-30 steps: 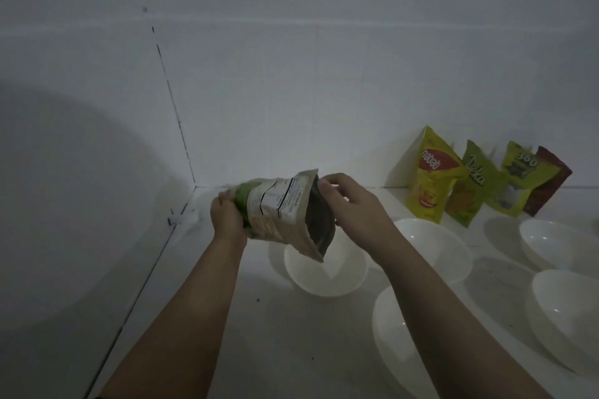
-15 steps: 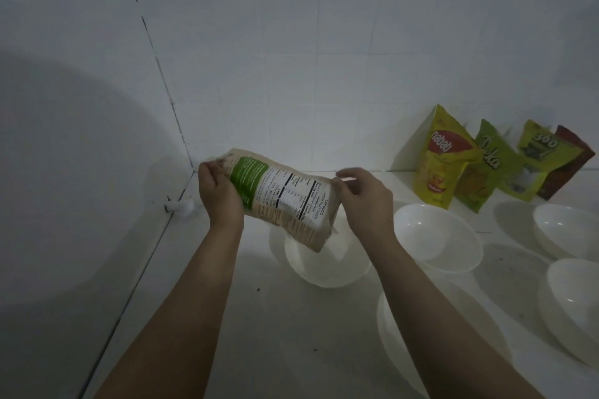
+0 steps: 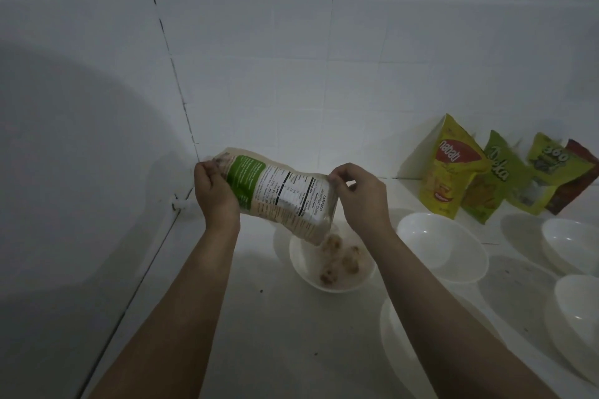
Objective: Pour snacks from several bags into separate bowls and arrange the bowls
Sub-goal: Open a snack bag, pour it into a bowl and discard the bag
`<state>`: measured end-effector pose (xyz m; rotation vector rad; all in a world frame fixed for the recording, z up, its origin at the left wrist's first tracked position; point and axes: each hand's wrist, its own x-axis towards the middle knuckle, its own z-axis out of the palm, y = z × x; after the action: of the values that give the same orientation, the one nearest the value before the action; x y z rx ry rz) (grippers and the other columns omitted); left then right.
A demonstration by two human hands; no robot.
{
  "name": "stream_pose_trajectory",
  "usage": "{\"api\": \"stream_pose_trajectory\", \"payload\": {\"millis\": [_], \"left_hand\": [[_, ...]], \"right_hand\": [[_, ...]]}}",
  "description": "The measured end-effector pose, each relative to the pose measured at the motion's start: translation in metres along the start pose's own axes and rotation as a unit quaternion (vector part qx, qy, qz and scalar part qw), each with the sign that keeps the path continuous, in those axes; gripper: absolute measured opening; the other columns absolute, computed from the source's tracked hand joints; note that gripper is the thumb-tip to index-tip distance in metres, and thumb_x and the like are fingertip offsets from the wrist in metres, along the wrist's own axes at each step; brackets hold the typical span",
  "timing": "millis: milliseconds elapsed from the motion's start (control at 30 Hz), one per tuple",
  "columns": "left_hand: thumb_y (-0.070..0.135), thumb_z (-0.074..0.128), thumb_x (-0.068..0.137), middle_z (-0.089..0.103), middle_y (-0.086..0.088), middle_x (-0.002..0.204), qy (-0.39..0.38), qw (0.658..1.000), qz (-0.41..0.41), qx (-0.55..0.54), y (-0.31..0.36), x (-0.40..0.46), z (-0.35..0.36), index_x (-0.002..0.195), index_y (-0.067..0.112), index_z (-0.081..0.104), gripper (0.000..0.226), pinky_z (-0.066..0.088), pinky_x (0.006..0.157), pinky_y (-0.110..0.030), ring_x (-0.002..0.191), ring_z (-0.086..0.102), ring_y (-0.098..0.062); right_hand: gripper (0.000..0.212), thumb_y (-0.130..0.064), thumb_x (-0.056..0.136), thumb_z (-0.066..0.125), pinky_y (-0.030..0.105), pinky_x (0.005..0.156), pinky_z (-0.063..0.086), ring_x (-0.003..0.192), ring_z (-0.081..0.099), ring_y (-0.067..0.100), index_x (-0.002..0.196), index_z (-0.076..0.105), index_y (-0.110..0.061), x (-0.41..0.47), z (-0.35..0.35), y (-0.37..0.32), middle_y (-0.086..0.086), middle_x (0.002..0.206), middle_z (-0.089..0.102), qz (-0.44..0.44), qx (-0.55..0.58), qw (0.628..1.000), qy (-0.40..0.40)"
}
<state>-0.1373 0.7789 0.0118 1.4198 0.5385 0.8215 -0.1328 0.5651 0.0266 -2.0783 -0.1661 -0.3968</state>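
I hold a white and green snack bag [image 3: 282,194] tilted with its open mouth down to the right, over a white bowl [image 3: 311,282]. My left hand [image 3: 215,191] grips the bag's bottom end. My right hand [image 3: 359,194] pinches the top edge near the mouth. Pale brown snack pieces [image 3: 337,253] lie and fall in the bowl under the mouth. Four more snack bags lean on the back wall at the right: yellow [image 3: 449,165], green [image 3: 499,175], yellow-green [image 3: 547,172] and dark red [image 3: 577,178].
Empty white bowls stand on the white counter: one [image 3: 442,246] right of the filled bowl, one [image 3: 573,246] at the far right, one [image 3: 580,314] below it, and one [image 3: 395,343] partly hidden under my right forearm. Tiled walls close the left and back.
The bag has tipped further with its mouth lower, and snack pieces have come out into the bowl, which was empty before. Both hands keep their grip.
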Motion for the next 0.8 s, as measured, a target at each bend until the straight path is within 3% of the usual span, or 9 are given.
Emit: {"api": "stream_pose_trajectory", "payload": {"millis": [100,200,400,800], "left_hand": [[0.031,0.027,0.107,0.053,0.005,0.081,0.020,1.000,-0.014,-0.011,-0.001,0.003,-0.006,0.088,0.013,0.043,0.030,0.047,0.056,-0.015,0.071,0.056,-0.007],[0.032,0.027,0.106,0.055,0.004,0.084,0.031,0.999,-0.029,-0.022,-0.003,0.009,-0.012,0.088,0.015,0.044,0.030,0.050,0.065,-0.023,0.077,0.057,-0.010],[0.029,0.028,0.106,0.053,0.005,0.082,0.035,0.999,-0.008,-0.029,0.001,0.014,-0.017,0.075,0.025,0.041,0.034,0.045,0.058,-0.014,0.072,0.054,-0.004],[0.030,0.028,0.106,0.054,0.004,0.082,0.035,0.998,-0.018,-0.043,-0.001,0.014,-0.027,0.084,0.015,0.044,0.031,0.046,0.056,-0.016,0.071,0.056,-0.005]], "right_hand": [[0.013,-0.021,0.096,0.060,0.006,0.060,0.039,0.061,0.053,-0.009,0.089,0.070,-0.016,0.005,0.004,-0.010,-0.008,0.084,0.067,-0.013,0.010,1.000,-0.011],[0.016,-0.023,0.098,0.058,0.005,0.055,0.039,0.058,0.056,-0.011,0.092,0.069,-0.014,0.005,0.007,-0.019,-0.006,0.084,0.068,-0.021,0.033,0.999,-0.013],[0.015,-0.017,0.093,0.061,0.010,0.060,0.042,0.071,0.062,0.006,0.079,0.066,-0.016,0.002,0.008,-0.015,-0.010,0.079,0.070,-0.043,-0.006,0.997,-0.059],[0.014,-0.017,0.097,0.057,0.002,0.067,0.040,0.077,0.058,-0.012,0.091,0.070,-0.019,-0.001,0.010,-0.024,-0.017,0.084,0.068,-0.062,0.039,0.997,-0.035]]}}
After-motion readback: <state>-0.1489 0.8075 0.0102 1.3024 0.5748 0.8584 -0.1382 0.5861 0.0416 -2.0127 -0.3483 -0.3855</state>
